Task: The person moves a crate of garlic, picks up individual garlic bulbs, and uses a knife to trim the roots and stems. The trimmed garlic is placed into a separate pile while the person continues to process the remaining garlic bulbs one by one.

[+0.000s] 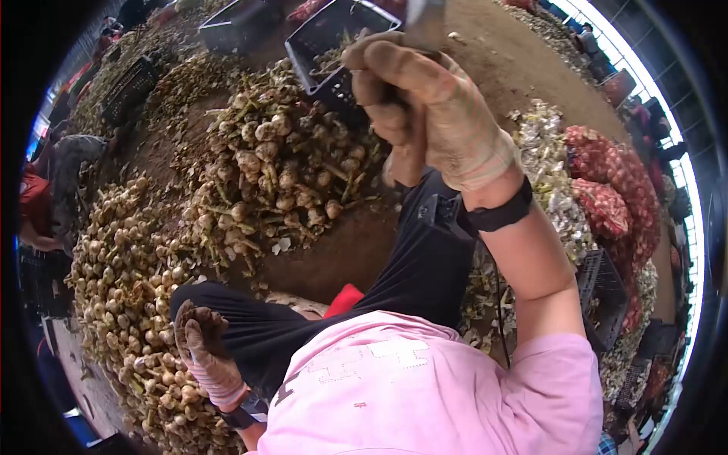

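My right hand (425,106), in a pale glove with dirt-browned fingers, is raised high in front of me. Its fingers are bent round a tool with a broad grey metal blade (426,24). The blade is blurred and cut off by the top of the view; the handle is hidden in the grip. Low at the left, beside my bent knee, is my left hand (205,353), also gloved and soiled. Its fingers are loosely curled with the thumb apart, and nothing shows in them. Next to it spreads a large heap of garlic bulbs (125,303).
More garlic with stalks (280,152) is piled before my legs. A dark plastic crate (299,64) stands behind it. To the right are cut garlic scraps (546,167), full red net bags (618,182) and another crate (603,292). A person in red (38,201) works at the left.
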Motion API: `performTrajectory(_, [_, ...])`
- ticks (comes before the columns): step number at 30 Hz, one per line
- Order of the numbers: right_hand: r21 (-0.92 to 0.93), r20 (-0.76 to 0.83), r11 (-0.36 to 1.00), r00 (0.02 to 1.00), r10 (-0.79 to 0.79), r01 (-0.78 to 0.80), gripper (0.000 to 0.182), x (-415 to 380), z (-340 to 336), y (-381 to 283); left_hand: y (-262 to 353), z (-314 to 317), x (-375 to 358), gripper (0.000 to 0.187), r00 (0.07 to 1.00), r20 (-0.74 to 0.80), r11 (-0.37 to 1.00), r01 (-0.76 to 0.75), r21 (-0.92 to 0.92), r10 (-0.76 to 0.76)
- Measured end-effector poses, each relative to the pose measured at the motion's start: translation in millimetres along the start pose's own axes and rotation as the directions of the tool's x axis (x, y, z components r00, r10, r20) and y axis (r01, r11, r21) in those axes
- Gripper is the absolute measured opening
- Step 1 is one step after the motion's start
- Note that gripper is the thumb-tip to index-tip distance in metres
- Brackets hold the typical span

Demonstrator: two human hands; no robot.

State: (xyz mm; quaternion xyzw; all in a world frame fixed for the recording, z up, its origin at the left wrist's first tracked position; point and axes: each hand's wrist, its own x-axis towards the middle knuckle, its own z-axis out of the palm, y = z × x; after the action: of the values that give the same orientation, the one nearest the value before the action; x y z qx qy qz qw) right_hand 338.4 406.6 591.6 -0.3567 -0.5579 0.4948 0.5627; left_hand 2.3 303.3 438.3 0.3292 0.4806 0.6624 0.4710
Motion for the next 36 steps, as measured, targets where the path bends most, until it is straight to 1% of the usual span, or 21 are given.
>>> performTrajectory(1, [0.034, 0.015, 0.999, 1.000, 0.009, -0.009, 0.032, 3, -2, 3, 4, -2, -4, 0.034, 0.999, -0.048, 1.000, -0.008, 0.003, 0.008])
performTrajectory(2, [0.034, 0.042, 0.979, 0.979, 0.201, -0.202, 0.033, 8, -5, 7, 8, -3, -7, 0.034, 0.998, -0.064, 1.000, -0.008, -0.014, 0.008])
performTrajectory(3, [0.029, 0.115, 0.924, 0.919, 0.376, -0.381, 0.035, 19, -4, 15, 4, -7, -9, 0.031, 0.973, -0.228, 1.000, 0.027, 0.002, -0.025])
performTrajectory(4, [0.089, 0.253, 0.916, 0.899, 0.358, -0.390, 0.035, 28, -9, 27, 19, 7, -19, 0.029, 0.968, -0.238, 0.984, -0.035, 0.177, 0.077])
performTrajectory(5, [0.246, 0.281, 0.878, 0.897, 0.340, -0.410, 0.035, 38, -17, 44, 33, 6, -30, 0.028, 0.903, -0.420, 0.966, 0.185, 0.180, -0.094])
performTrajectory(6, [0.389, 0.318, 0.805, 0.886, 0.339, -0.448, 0.036, 51, -6, 61, 24, -16, -37, 0.021, 0.893, -0.448, 0.987, 0.108, 0.123, -0.042])
performTrajectory(7, [0.488, 0.019, 0.695, 0.803, 0.596, -0.528, 0.028, 55, 19, 56, 28, -29, -47, 0.020, 0.893, -0.422, 0.890, 0.056, 0.453, 0.159])
performTrajectory(8, [0.504, 0.387, 0.726, 0.874, 0.295, -0.468, 0.024, 67, -5, 96, 30, -42, -55, 0.021, 0.904, -0.408, 0.926, 0.039, 0.375, 0.127])
performTrajectory(11, [0.508, 0.055, 0.787, 0.925, 0.377, -0.351, 0.021, 71, 29, 114, 56, -39, -82, 0.018, 0.669, -0.738, 0.964, 0.133, 0.229, 0.084])
performTrajectory(14, [0.506, 0.298, 0.693, 0.858, 0.418, -0.513, 0.025, 86, 13, 136, 50, -34, -70, 0.023, 0.610, -0.780, 0.989, -0.055, 0.136, 0.141])
performTrajectory(15, [0.499, 0.267, 0.691, 0.852, 0.451, -0.522, 0.027, 85, 14, 133, 45, -27, -56, 0.027, 0.620, -0.772, 0.990, -0.101, 0.100, 0.141])
performTrajectory(17, [0.459, 0.216, 0.752, 0.881, 0.421, -0.472, 0.026, 78, 23, 121, 19, -28, -15, 0.033, 0.817, -0.576, 0.993, -0.089, -0.075, 0.029])
performTrajectory(19, [0.463, 0.159, 0.796, 0.920, 0.357, -0.389, 0.023, 75, 28, 119, 1, -3, 39, 0.030, 0.929, -0.369, 0.997, 0.050, 0.053, -0.027])
performTrajectory(21, [0.554, 0.196, 0.698, 0.886, 0.421, -0.454, 0.023, 71, 26, 125, -36, 11, 94, 0.029, 0.987, -0.138, 0.982, 0.107, 0.157, -0.086])
performTrajectory(22, [0.499, 0.148, 0.744, 0.889, 0.433, -0.445, 0.024, 70, 23, 131, -73, 10, 124, 0.031, 0.999, -0.041, 0.934, 0.011, 0.356, 0.004])
performTrajectory(23, [0.438, 0.100, 0.783, 0.890, 0.445, -0.441, 0.026, 69, 21, 138, -108, 10, 152, 0.033, 0.994, 0.072, 0.844, -0.107, 0.525, 0.082])
performTrajectory(25, [0.400, -0.005, 0.772, 0.841, 0.540, -0.494, 0.024, 67, 24, 145, -131, 27, 194, 0.047, 0.952, 0.305, 0.216, -0.292, 0.932, -0.027])
performTrajectory(27, [0.333, -0.008, 0.779, 0.824, 0.566, -0.532, 0.022, 67, 25, 154, -173, 39, 225, 0.062, 0.928, 0.293, -0.164, -0.334, 0.928, -0.230])
performTrajectory(29, [0.253, -0.022, 0.763, 0.785, 0.619, -0.595, 0.019, 67, 27, 159, -229, 23, 255, 0.072, 0.916, 0.213, -0.311, -0.323, 0.894, -0.340])
performTrajectory(34, [0.122, -0.057, 0.758, 0.758, 0.650, -0.641, 0.014, 70, 29, 174, -209, 41, 261, 0.074, 0.917, 0.083, -0.271, -0.201, 0.941, -0.391])
performTrajectory(36, [0.031, -0.065, 0.738, 0.735, 0.675, -0.674, 0.012, 67, 26, 175, -185, 52, 246, 0.075, 0.915, 0.143, -0.051, -0.175, 0.983, -0.377])
